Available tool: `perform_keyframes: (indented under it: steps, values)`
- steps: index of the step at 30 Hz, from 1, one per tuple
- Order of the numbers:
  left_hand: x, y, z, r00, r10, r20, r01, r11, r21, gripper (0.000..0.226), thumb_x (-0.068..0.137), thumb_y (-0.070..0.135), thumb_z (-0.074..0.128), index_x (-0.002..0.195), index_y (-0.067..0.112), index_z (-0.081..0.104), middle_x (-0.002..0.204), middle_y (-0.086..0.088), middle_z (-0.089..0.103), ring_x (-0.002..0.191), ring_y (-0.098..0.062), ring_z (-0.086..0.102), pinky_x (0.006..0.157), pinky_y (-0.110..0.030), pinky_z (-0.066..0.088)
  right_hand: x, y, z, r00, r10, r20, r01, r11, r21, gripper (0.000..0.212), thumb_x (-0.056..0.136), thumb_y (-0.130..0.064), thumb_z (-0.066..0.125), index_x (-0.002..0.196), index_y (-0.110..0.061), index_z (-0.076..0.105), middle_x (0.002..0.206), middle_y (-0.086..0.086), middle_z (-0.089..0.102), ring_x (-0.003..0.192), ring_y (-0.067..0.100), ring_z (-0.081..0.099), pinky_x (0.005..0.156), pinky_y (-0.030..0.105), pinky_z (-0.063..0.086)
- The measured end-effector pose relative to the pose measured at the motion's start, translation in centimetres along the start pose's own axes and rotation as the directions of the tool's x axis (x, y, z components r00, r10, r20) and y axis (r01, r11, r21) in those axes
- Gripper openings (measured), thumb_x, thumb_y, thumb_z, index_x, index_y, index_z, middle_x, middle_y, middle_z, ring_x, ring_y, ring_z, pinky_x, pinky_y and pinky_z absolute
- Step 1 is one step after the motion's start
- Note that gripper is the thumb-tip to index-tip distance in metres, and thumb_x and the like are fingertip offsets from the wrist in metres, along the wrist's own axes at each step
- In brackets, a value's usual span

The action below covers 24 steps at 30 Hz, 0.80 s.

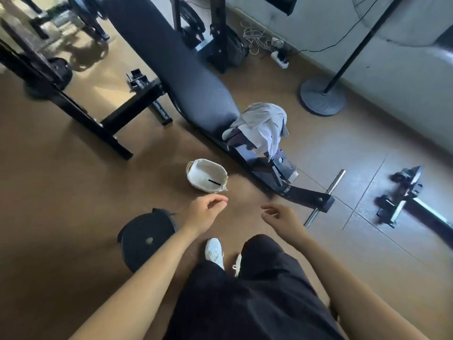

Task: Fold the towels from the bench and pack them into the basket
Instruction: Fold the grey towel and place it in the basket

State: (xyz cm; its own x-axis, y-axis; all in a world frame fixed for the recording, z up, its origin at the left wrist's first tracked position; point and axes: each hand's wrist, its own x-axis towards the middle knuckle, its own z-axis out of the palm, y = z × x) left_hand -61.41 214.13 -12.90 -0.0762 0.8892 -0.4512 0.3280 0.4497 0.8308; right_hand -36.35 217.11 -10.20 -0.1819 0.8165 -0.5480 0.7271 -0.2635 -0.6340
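Crumpled pale grey towels [263,125] lie heaped over the near end of the dark padded bench [181,69], partly hanging down its frame. A small white basket [207,175] with a woven rim stands on the brown floor just left of the bench foot; a thin dark strip shows inside it. My left hand [206,213] hovers below the basket, fingers loosely curled and holding nothing. My right hand [282,219] hangs beside it, fingers apart and empty. Both hands are well short of the towels.
A black weight plate [147,239] lies on the floor by my left forearm. The bench's foot bar [323,200] juts out to the right. A fan stand base [323,94], a dumbbell handle [402,195] and a black rack frame [73,106] surround the area. My legs and white shoes are below.
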Motion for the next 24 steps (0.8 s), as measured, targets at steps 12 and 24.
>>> perform_keyframes:
  steps: [12,24]
  values:
    - [33.6,11.5,-1.7,0.992,0.002,0.13,-0.026,0.983,0.184,0.019,0.096,0.026,0.066,0.111,0.022,0.078,0.104,0.006,0.077,0.099,-0.01,0.07,0.092,-0.03,0.055,31.0,-4.7,-10.6,0.965,0.163,-0.203,-0.13,0.977,0.168,0.028,0.096,-0.022,0.065,0.123,-0.018,0.067,0.106,-0.002,0.069,0.092,0.018,0.065,0.089,0.039,0.057]
    - [52.2,8.9,5.1,0.873,-0.133,0.47,-0.213,0.763,0.611,0.066,0.089,0.026,0.075,0.148,0.021,0.045,0.15,0.001,0.047,0.134,-0.022,0.049,0.103,-0.035,0.043,45.2,-0.2,-10.8,0.946,0.185,-0.266,-0.205,0.977,-0.051,0.03,0.095,-0.015,0.065,0.124,-0.021,0.069,0.121,0.008,0.062,0.114,0.031,0.055,0.086,0.042,0.051]
